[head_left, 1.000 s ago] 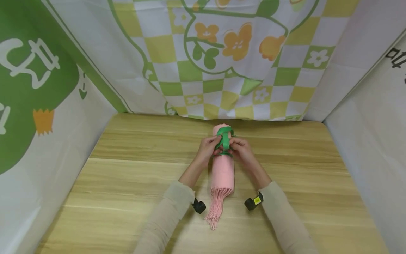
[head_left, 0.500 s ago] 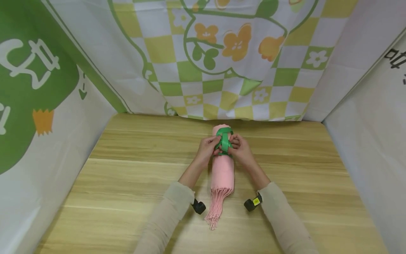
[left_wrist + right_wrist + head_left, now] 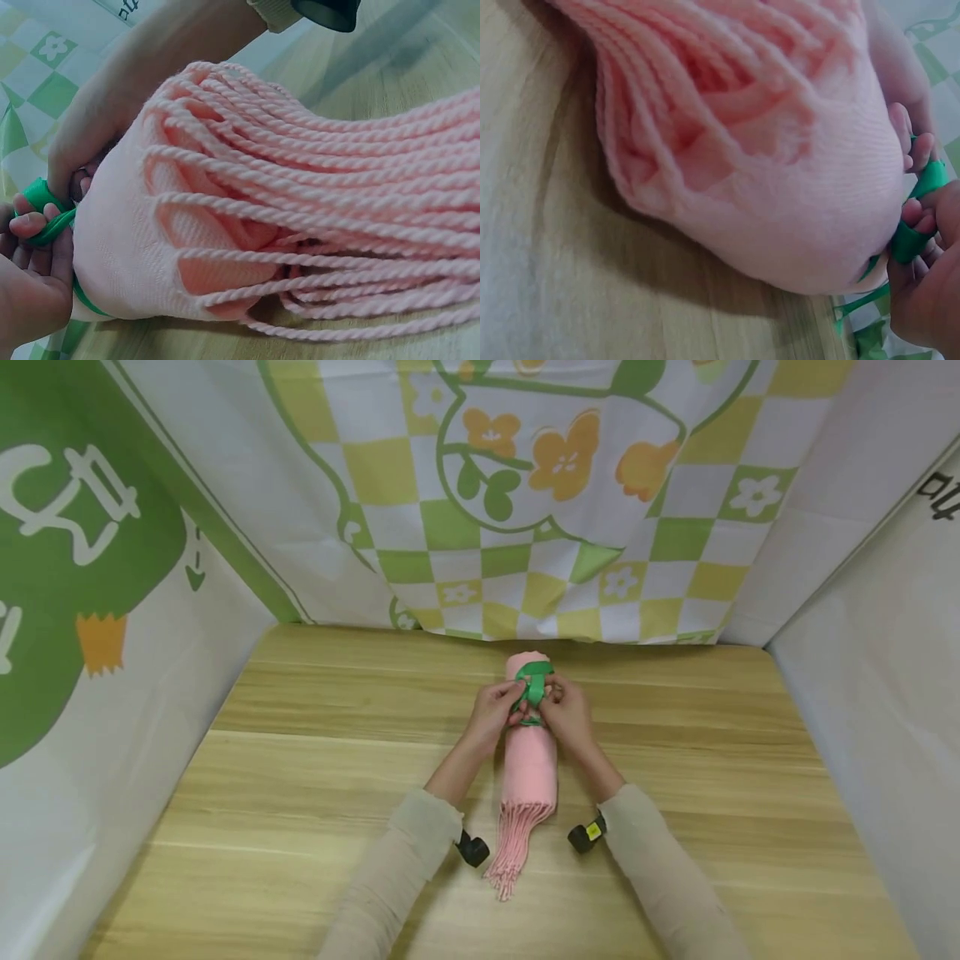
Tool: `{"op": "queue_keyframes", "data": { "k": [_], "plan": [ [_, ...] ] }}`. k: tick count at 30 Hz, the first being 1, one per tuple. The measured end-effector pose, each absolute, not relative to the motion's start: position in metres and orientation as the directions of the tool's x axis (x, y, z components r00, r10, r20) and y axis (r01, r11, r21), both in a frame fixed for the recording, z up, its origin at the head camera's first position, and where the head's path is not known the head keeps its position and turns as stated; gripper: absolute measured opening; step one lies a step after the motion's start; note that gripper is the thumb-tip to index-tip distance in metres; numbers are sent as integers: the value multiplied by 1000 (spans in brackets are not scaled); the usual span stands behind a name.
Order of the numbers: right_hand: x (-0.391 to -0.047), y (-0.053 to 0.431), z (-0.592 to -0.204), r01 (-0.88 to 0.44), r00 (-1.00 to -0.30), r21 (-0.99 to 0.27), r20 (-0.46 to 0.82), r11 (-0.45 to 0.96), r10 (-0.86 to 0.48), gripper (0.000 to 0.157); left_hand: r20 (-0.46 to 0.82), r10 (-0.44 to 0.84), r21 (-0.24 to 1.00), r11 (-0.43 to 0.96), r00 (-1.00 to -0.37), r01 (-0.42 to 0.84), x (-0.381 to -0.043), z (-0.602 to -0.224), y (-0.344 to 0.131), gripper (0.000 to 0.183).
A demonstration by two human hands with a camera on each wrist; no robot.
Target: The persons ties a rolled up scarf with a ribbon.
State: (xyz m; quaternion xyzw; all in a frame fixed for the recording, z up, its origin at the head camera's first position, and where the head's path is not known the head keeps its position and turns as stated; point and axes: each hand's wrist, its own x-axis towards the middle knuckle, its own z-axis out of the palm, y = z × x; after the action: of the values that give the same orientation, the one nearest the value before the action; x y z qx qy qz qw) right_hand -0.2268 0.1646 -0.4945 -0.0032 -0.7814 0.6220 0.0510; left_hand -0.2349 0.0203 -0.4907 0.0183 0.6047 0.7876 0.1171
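Note:
A pink scarf, rolled into a cylinder, lies lengthwise on the table with its twisted fringe trailing toward the person. Green ribbon is wrapped round the upper half of the roll, with loops standing above it. My left hand pinches the ribbon from the left side. From the right, my right hand also pinches a piece of ribbon, fingers curled. In the left wrist view the ribbon passes between the fingers of the left hand. The right wrist view shows the ribbon looped at the right hand's fingers.
The wood-grain table extends on both sides of the roll. A checked, flowered cloth hangs along its back edge, with printed panels at the sides. Black wrist cameras sit at both cuffs.
My right hand has shifted slightly, its fingers curling in closer around the ribbon, and the standing loop has changed shape. The left hand stays in nearly the same place; the scarf lies still.

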Motion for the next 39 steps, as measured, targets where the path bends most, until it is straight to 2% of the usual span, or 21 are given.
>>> {"op": "queue_keyframes", "data": {
  "k": [6,12,18,22,25,28,31,35,39],
  "plan": [
    [-229,160,-495,-35,-988,-986,58,160,143,34,-130,197,958,-227,-972,-174,-235,-492,21,35],
    [-229,157,-493,3,-984,-998,9,67,177,28,-133,203,959,-220,-970,-177,-236,-492,20,33],
    [-226,156,-489,28,-991,-1000,-28,2,132,27,-129,195,959,-227,-972,-172,-237,-492,19,34],
    [-225,157,-487,87,-991,-996,-91,-35,98,37,-136,187,951,-250,-973,-181,-236,-492,18,35],
    [-224,159,-486,121,-990,-979,-131,-166,46,46,-142,190,944,-269,-971,-191,-236,-492,18,33],
    [-224,161,-484,141,-989,-918,-146,-370,-14,48,-150,196,939,-278,-969,-201,-236,-492,16,31],
    [-223,163,-481,155,-984,-836,-175,-526,-12,38,-154,201,940,-273,-967,-207,-236,-492,15,30],
    [-223,162,-479,153,-972,-749,-231,-645,38,20,-144,218,944,-262,-965,-200,-236,-492,15,30],
    [-223,162,-480,113,-967,-642,-247,-759,65,15,-125,237,940,-283,-964,-192,-235,-493,15,26]
  ]
}}
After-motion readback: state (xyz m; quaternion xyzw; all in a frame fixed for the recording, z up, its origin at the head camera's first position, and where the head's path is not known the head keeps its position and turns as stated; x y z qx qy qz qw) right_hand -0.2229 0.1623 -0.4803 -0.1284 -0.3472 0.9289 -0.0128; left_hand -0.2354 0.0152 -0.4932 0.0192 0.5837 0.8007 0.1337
